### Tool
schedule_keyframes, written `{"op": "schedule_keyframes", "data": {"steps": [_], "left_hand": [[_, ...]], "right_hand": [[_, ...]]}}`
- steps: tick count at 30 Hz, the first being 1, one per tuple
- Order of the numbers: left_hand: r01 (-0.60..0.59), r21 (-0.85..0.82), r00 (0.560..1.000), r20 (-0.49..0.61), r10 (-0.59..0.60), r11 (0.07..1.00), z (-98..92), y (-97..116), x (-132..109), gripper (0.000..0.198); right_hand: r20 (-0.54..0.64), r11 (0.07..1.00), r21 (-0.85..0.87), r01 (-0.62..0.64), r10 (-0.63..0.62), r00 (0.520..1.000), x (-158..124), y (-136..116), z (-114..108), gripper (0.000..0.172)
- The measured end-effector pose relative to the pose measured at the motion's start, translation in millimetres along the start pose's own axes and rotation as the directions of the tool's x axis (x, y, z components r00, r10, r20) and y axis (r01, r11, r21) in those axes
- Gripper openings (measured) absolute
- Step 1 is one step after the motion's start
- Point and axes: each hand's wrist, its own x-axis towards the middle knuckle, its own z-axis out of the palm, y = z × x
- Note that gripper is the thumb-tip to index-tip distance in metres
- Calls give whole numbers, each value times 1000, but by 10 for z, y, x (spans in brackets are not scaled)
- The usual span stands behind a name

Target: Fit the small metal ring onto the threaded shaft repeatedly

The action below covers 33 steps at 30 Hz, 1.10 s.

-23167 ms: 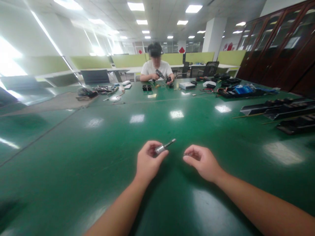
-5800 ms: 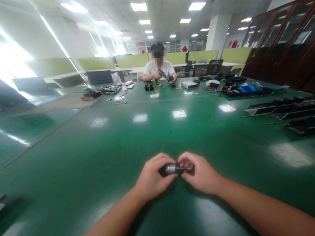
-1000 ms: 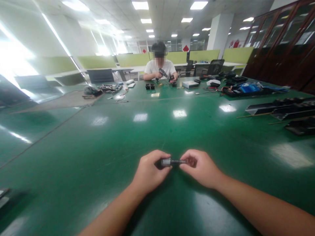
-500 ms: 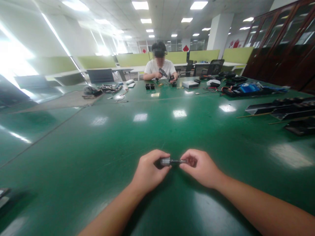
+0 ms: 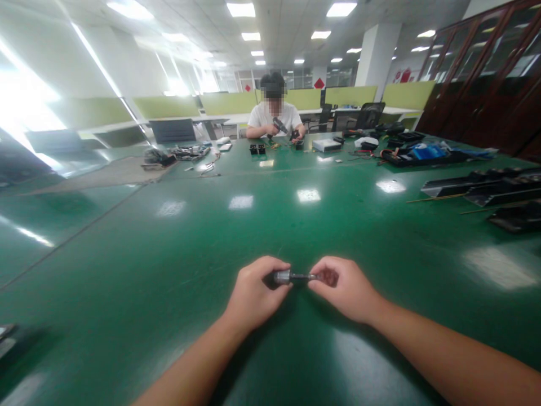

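Observation:
My left hand [image 5: 258,290] is closed around a short silver-grey cylinder [image 5: 282,277], thumb and index finger on its two sides. From the cylinder's right end a thin dark shaft [image 5: 300,277] runs level to the right. My right hand [image 5: 344,288] pinches the far end of this shaft between thumb and fingertips. The piece is held low over the green table, and its left end is hidden in my left palm. What exact kind of part it is, I cannot make out.
Across the green table [image 5: 270,220] sits a person [image 5: 274,115] holding a dark tool. Small black blocks [image 5: 257,149] and a white box [image 5: 327,145] lie near them. To the right are a black tray with blue items [image 5: 431,152] and long metal rails [image 5: 486,186].
My left hand has shifted very slightly left with the cylinder, so a little more shaft shows between my hands. My right hand stays in place.

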Motion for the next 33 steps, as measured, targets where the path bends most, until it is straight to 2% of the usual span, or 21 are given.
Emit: {"op": "schedule_keyframes", "data": {"steps": [19, 22, 25, 27, 29, 33], "left_hand": [[30, 24, 999, -29, -29, 999, -13, -2, 11, 20], [99, 53, 992, -80, -94, 994, -37, -30, 27, 19], [222, 66, 962, -176, -208, 973, -71, -89, 61, 26], [302, 27, 931, -224, -289, 953, -84, -139, 89, 32], [355, -82, 901, -237, -364, 931, -81, -191, 114, 39], [346, -325, 877, -220, -426, 880, -52, -264, 135, 51]], "right_hand": [[-5, 999, -42, 8, -9, 1000, -3, 8, 7, 10], [-3, 999, -41, 17, -17, 1000, -10, -1, 10, 10], [14, 999, -33, 29, -29, 999, -14, -3, 16, 9], [16, 999, -26, 35, -34, 999, -13, 3, 22, 8], [16, 999, -24, 37, -37, 999, -10, 13, 30, 8], [33, 999, -17, 36, -35, 999, -3, 29, 44, 8]]}}
